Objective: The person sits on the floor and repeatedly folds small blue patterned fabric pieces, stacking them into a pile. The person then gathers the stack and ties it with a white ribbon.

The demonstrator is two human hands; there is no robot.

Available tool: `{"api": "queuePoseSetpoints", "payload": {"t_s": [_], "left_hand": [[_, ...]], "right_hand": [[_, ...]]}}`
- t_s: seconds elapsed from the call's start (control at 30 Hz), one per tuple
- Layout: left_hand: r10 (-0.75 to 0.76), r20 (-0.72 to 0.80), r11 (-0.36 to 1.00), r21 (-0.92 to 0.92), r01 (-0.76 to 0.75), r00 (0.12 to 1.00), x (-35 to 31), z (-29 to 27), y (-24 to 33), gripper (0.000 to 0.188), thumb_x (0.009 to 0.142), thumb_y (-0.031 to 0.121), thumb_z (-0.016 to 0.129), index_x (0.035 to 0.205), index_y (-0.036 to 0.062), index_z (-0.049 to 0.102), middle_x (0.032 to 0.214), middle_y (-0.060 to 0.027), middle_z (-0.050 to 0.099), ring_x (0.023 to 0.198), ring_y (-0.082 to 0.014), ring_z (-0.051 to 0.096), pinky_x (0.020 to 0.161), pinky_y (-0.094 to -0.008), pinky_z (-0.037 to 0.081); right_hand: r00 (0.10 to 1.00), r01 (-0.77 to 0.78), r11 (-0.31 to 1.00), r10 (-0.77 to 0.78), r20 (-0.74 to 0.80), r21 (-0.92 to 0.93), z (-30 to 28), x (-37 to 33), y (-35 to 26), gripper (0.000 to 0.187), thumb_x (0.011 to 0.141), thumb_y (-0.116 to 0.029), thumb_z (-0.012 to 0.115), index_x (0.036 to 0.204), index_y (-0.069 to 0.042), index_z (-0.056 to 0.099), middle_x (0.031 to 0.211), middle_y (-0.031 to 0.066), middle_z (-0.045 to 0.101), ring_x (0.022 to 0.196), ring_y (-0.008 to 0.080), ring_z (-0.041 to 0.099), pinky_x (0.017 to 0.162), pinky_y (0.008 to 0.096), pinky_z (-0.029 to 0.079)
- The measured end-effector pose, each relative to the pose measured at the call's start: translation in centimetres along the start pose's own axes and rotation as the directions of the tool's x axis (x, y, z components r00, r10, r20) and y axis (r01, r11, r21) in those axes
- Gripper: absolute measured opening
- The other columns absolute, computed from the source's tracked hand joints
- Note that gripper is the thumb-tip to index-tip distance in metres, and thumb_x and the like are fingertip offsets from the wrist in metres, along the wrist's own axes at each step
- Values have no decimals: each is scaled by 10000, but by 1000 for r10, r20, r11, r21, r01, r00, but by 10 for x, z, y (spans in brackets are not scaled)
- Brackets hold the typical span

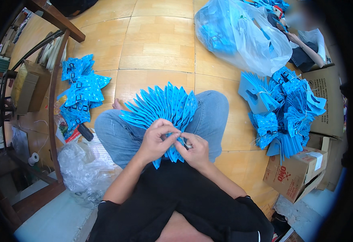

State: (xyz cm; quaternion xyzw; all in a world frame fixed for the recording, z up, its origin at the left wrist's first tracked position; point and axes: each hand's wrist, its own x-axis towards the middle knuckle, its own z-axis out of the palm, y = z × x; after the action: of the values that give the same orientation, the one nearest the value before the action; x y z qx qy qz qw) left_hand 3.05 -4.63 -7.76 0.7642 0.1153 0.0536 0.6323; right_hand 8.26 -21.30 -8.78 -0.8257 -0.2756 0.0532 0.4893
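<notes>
A bundle of blue patterned flat pieces (160, 105) rests in my lap, fanned wide at its far end and gathered narrow towards me. Over the gathered part, the fingertips of both hands meet in pinches. My left hand (160, 139) is closed, thumb against fingers. Close beside it, my right hand (195, 150) is closed too, with a dark ring on one finger. Whatever lies between the fingertips is too small and too covered to make out. The bundle's short lower end (172, 155) shows below the hands.
Tied blue bundles lie at the left (79, 90) and in a pile at the right (287, 109). Cardboard boxes (291, 173) stand beside that pile. Beyond are a clear plastic bag (245, 38) of blue pieces and another person (307, 50). Crumpled plastic (81, 167) lies near a wooden frame (54, 109).
</notes>
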Motion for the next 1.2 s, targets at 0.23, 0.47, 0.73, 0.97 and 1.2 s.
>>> {"api": "queuePoseSetpoints", "payload": {"t_s": [0.23,0.47,0.73,0.97,1.2], "left_hand": [[223,87,945,224,-237,971,1,4,5,132,768,101,734,901,101,736,870,-43,618,842,-226,558,771,-331,450],[271,189,745,579,-330,944,2,4,-3,148,752,115,721,900,100,711,846,-38,602,823,-238,566,739,-361,458],[380,246,751,481,-452,892,3,1,-15,173,748,71,712,913,120,720,924,-6,671,840,-232,591,737,-350,485],[378,316,740,462,-489,870,3,1,-18,124,769,52,714,885,86,688,898,-20,700,806,-240,589,754,-349,472],[215,244,740,592,-321,946,6,17,-6,88,782,97,718,852,81,668,770,-51,651,793,-264,564,745,-379,440]], "right_hand": [[1000,-7,1000,6,-18,-23,3,3,8,134,778,-134,727,880,-50,699,631,94,608,560,215,609,503,349,460],[930,-365,892,362,60,266,3,-9,7,121,877,-124,693,869,-4,676,524,-46,420,515,0,346,454,219,282],[993,113,991,-109,55,-76,-20,-8,34,104,848,-134,711,847,-37,676,666,62,608,554,180,543,525,325,429],[997,20,975,-4,73,-222,-32,-13,46,136,832,-176,710,796,-57,655,738,75,637,671,270,618,574,387,484],[988,-13,1000,16,151,-19,-33,-14,22,162,827,-187,720,776,-50,649,728,85,631,649,265,618,563,371,481]]}}
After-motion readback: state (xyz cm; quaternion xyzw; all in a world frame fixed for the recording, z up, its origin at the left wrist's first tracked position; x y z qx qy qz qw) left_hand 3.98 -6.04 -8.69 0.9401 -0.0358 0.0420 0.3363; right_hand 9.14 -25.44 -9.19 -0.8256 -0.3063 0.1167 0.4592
